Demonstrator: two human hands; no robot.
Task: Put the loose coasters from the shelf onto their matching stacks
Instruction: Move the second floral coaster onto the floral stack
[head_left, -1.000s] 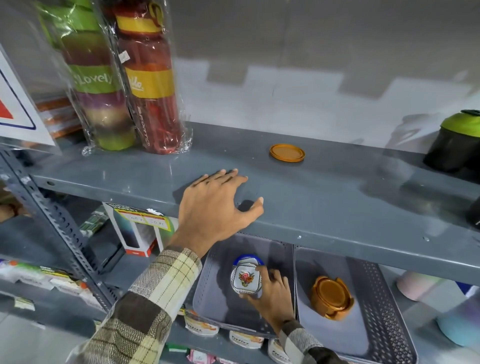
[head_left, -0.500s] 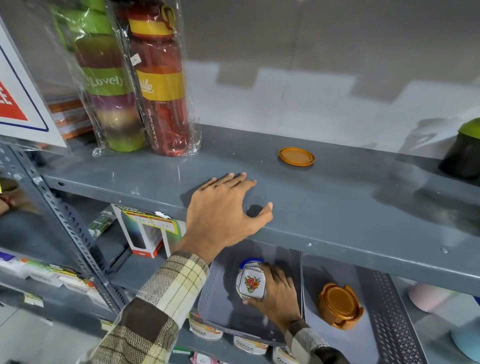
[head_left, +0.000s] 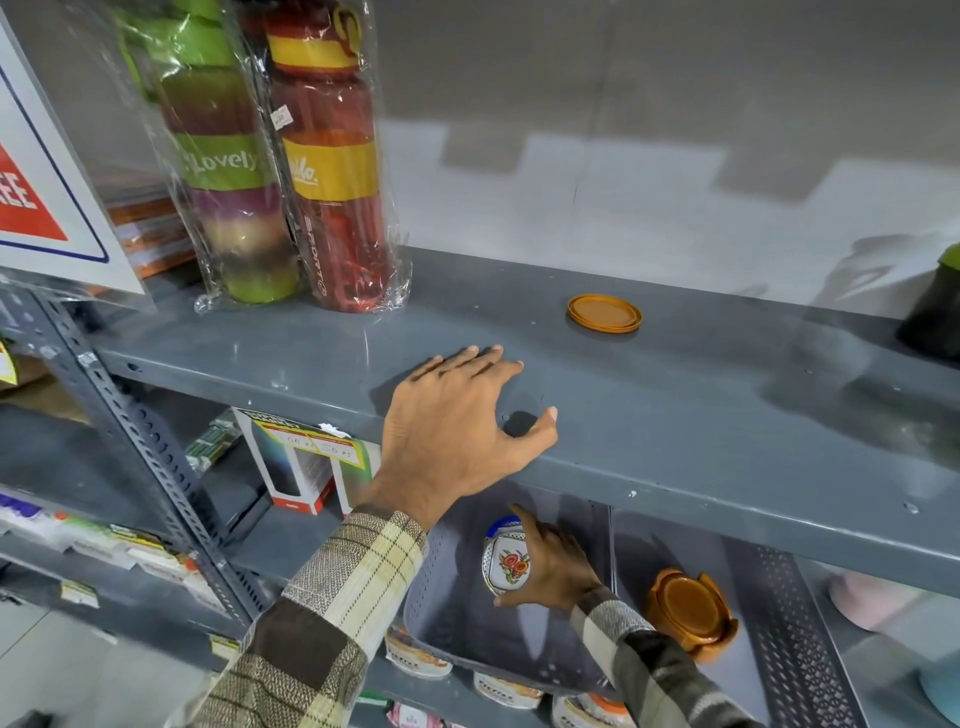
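Left hand (head_left: 457, 431) spread flat at center on grey shelf (head_left: 727, 415); right hand (head_left: 558, 571), lower center, clasping floral coaster stack (head_left: 506, 564); orange coaster (head_left: 604, 313) loose above.

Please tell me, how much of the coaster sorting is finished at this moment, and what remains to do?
Done: nothing can be confirmed as finished. In hand: the right hand rests on the floral coaster stack in the grey tray. The left hand lies flat on the shelf, holding nothing. Left: the loose orange coaster must join the orange stack.
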